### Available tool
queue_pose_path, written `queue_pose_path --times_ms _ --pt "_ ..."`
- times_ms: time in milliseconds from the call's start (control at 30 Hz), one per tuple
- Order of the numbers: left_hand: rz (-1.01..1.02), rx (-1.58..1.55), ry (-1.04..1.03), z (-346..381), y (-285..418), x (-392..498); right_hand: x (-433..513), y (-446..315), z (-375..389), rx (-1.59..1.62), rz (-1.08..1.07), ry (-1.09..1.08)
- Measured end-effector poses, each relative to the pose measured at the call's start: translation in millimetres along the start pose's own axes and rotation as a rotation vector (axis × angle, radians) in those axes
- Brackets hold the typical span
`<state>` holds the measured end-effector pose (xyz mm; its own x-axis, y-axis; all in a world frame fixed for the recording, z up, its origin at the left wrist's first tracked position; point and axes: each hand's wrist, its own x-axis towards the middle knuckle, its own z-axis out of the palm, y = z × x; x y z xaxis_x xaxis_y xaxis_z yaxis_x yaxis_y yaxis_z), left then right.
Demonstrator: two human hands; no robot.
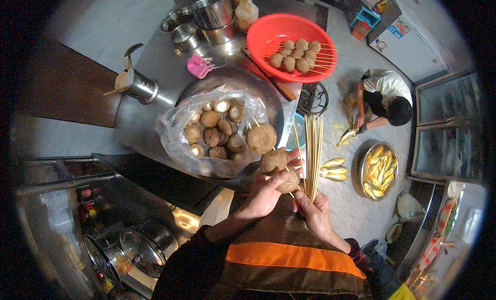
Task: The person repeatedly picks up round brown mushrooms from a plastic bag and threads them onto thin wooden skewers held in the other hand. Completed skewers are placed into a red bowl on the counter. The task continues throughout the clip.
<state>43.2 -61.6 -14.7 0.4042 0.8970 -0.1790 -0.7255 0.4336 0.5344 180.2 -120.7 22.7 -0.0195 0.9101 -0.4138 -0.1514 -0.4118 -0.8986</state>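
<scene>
My left hand (267,193) holds a skewer of brown mushroom caps (274,160), with its fingers around the lowest cap. The caps sit in a row on thin sticks, whose tips show past the top cap. My right hand (314,211) grips a bundle of bamboo skewers (313,156) upright, and its thumb lies at the lower end of the mushroom skewer. Left of my hands, an open clear plastic bag (174,145) of loose mushrooms (209,119) rests in a wide dark pan (275,106). Skewered mushrooms (296,54) lie in a red plastic basin (257,40) beyond.
On the steel table (135,121) stand metal pots (212,13), a bottle (246,13), a pink cloth (199,66) and a knife (285,90). To the right, a person (387,90) crouches on the floor, handling a fish, near a metal bowl of yellowish fish (379,172).
</scene>
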Motion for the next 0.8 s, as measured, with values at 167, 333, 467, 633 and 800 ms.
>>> queue_pose_path --times_ms 167,333,467,633,800 --pt "-0.1 -0.051 0.083 1 -9 -1 3 0 -3 0.026 0.005 -0.058" --pt "-0.042 -0.12 0.168 0 -12 1 5 6 -7 -0.042 0.014 -0.071" --pt "0.014 -0.079 0.233 4 -16 2 3 8 -9 -0.046 0.036 -0.072" --pt "-0.006 -0.096 0.207 8 -18 1 0 6 -7 -0.087 -0.013 -0.008" --pt "0.012 -0.088 0.183 8 -24 0 -2 1 -6 -0.155 -0.06 0.01"
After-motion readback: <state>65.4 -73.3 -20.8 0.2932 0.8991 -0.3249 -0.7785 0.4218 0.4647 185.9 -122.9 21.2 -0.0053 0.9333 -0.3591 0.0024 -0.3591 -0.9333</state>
